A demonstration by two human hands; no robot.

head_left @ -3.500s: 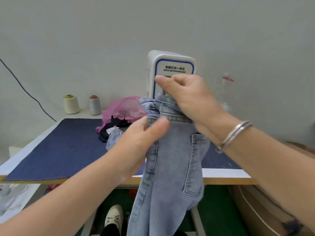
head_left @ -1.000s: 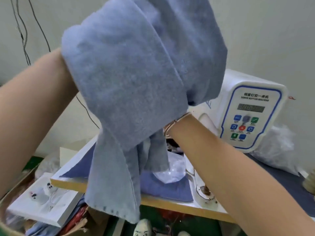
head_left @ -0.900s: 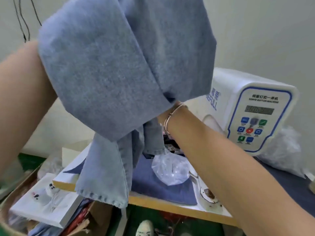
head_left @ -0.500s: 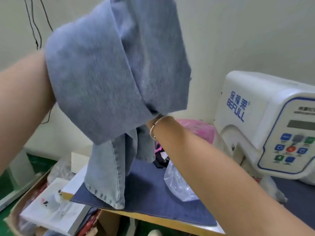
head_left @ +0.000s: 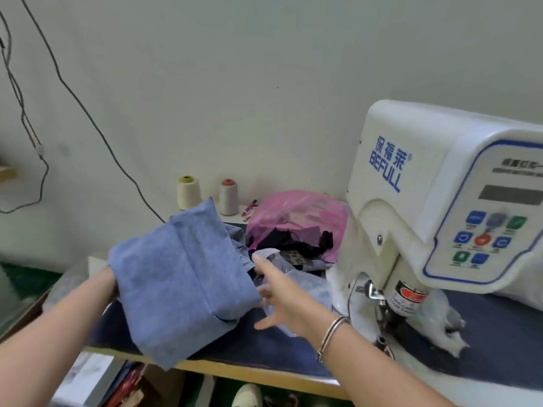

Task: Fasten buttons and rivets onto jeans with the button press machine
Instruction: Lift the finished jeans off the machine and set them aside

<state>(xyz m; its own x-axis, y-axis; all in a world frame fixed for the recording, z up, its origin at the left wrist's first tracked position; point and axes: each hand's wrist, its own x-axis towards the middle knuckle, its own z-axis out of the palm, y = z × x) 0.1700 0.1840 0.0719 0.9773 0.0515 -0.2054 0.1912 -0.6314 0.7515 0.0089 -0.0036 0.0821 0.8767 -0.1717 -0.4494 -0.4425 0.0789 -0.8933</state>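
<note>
Nearest the viewer, the left hand (head_left: 107,279) is buried under the folded jeans (head_left: 183,279) at their left edge, so whether its fingers are curled or flat cannot be told; only the wrist shows going in beneath the cloth. The jeans sit as a thick folded bundle, partly on the bench (head_left: 293,355) and partly overhanging its near edge, with the right hand (head_left: 279,301) just beside their right edge, fingers spread and straight, gripping nothing. Denim like this will likely be soft and floppy but fairly heavy for its bulk, not slippery, and in no way fragile; it should sag wherever it is unsupported. A sound hold is probably the waistband, where the layered seams are stiffest, rather than a single leg layer. Just under and beyond the right hand lies a clear plastic bag (head_left: 305,284), then a pink bag (head_left: 296,214) with dark cloth. To the right of that hand stands the button press machine (head_left: 426,201). Farthest, beyond the left hand, two thread cones (head_left: 188,192) stand by the wall.
</note>
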